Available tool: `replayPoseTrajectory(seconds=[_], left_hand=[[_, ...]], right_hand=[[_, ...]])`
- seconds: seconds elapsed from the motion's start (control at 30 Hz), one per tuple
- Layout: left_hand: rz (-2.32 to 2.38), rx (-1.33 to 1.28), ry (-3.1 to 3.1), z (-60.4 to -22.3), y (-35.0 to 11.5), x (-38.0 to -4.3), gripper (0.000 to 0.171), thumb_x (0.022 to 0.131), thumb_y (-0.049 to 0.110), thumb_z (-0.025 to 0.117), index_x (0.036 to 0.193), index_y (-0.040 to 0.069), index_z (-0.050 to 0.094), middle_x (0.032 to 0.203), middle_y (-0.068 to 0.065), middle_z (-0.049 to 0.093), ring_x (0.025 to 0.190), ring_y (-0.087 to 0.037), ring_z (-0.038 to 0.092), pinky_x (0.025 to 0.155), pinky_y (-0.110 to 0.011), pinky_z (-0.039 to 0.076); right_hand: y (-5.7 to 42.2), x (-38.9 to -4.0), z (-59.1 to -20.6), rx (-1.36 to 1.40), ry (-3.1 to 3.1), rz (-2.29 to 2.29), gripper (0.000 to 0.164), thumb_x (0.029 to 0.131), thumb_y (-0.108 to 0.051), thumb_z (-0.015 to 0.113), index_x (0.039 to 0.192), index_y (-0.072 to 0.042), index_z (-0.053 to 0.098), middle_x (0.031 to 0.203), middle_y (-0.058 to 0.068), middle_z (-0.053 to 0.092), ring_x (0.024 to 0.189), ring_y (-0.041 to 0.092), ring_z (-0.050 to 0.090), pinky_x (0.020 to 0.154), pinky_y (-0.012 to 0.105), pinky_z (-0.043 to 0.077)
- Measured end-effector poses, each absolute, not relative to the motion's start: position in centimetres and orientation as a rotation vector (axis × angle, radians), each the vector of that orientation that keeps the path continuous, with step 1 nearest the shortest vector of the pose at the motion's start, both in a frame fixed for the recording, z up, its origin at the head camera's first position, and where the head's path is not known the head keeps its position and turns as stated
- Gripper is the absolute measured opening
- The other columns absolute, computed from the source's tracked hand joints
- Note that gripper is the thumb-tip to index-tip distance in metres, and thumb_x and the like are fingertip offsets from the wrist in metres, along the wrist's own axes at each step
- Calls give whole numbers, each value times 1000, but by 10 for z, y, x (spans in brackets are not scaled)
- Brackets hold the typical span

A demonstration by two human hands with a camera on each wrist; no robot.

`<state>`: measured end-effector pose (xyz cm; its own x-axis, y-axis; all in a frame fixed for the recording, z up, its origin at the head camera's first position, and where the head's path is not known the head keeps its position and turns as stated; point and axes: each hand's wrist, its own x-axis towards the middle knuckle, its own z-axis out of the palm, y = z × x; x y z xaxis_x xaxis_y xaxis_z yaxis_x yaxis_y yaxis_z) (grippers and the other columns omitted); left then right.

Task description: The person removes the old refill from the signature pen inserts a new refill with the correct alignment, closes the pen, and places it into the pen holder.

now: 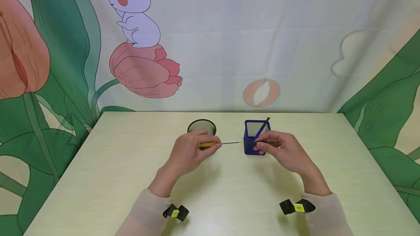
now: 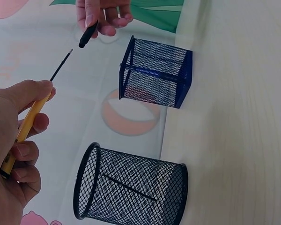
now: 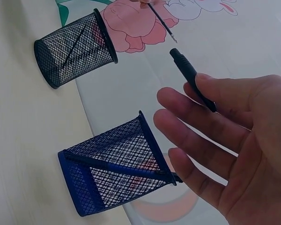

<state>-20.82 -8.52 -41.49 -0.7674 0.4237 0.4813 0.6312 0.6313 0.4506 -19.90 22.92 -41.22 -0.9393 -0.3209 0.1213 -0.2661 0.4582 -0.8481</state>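
My left hand [image 1: 188, 154] grips the yellow barrel [image 2: 32, 117] of a pen. Out of its front end sticks a thin dark refill [image 2: 61, 64] with a metal tip. Between thumb and forefinger, my right hand [image 1: 290, 152] pinches a black pen tip section [image 3: 189, 72] that has a threaded-looking end. In both wrist views a small gap separates the refill tip from this black piece. Behind the right fingers is a blue square mesh pen holder [image 3: 126, 145] with a dark blue pen [image 3: 110, 165] in it. A black round mesh pen holder [image 2: 131, 187] stands behind my left hand.
A thin dark rod [image 3: 74, 47] shows through the round holder's mesh. Both holders stand towards the back of the pale table [image 1: 137, 156]. A printed cloth [image 1: 210, 46] with a rabbit and tulips hangs behind the table.
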Motion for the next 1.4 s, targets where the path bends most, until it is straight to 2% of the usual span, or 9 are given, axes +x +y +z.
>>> replayPoseTrajectory(seconds=[0.17,0.3,0.5,0.7,0.83,1.03,1.23,1.4], left_hand=[[-876,-852,-2513,-415,-85,-209,8,94,31,78,99,27,81,80,12,61,64,-4,51,58,-22,39],[-873,-854,-2508,-415,-86,-209,8,94,31,78,99,27,82,80,13,61,64,-4,50,58,-22,39],[-881,-853,-2518,-415,-86,-209,7,94,31,78,99,27,81,81,13,61,64,-3,50,57,-22,39],[-894,-853,-2517,-415,-85,-208,7,93,31,79,99,27,82,83,13,64,65,-3,52,58,-22,40],[-899,-849,-2517,-415,-86,-208,7,93,31,79,99,27,82,85,13,66,67,-3,54,59,-21,42],[-889,-847,-2522,-416,-86,-208,8,94,31,79,99,27,82,85,14,66,66,-3,53,58,-22,41],[-891,-844,-2525,-416,-86,-208,7,93,32,79,99,28,82,85,14,66,66,-2,53,59,-21,41],[-890,-845,-2523,-416,-85,-208,7,93,31,79,99,28,82,82,15,64,64,-2,51,57,-21,40]], right_hand=[[229,-199,-413,-534,2716,-1463,10,99,-21,72,106,-19,77,92,1,76,84,19,71,76,30,55],[229,-200,-414,-577,2778,-1440,9,97,-20,75,104,-19,80,94,-4,73,85,12,68,76,30,56],[229,-200,-415,-587,2823,-1414,11,94,-15,77,100,-19,84,94,-3,66,88,13,60,75,26,52],[229,-199,-416,-585,2830,-1389,12,93,-11,77,102,-15,84,86,0,58,77,15,50,64,25,42],[229,-200,-417,-598,2857,-1326,13,92,-11,78,103,-13,84,78,-1,54,71,13,48,60,25,41],[228,-201,-419,-579,2852,-1245,12,93,-10,77,103,-9,83,78,-1,59,68,10,51,59,24,42],[228,-203,-424,-592,2855,-1169,10,93,-10,77,100,-9,84,92,1,74,79,9,61,66,23,50],[228,-205,-427,-552,2836,-1119,10,94,-13,76,101,-11,84,96,2,78,83,12,65,69,25,53]])
